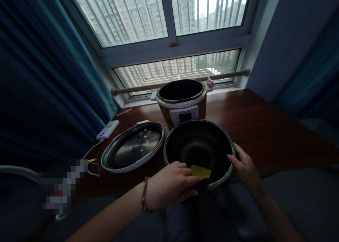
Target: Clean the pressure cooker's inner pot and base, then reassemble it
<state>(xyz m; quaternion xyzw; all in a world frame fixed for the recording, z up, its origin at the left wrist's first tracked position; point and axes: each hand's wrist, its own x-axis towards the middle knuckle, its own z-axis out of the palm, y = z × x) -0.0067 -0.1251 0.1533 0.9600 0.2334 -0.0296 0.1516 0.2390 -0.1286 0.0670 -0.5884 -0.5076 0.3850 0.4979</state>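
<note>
A dark inner pot with a speckled rim is tilted toward me at the table's near edge. My right hand pinches its right rim, thumb on the inside. Over the near rim reaches my left hand, a bracelet on its wrist, its fingers closed on a yellow cloth against the pot's inner wall. Part of the cloth is hidden under the fingers. Behind the pot stands a pressure cooker with its top uncovered and a control panel in front. Its round lid lies upside down to the left.
A white power bank with a cable sits on the left of the wooden table. Blue curtains hang at the left, and a barred window is behind the cooker. A blurred-out patch covers something at lower left.
</note>
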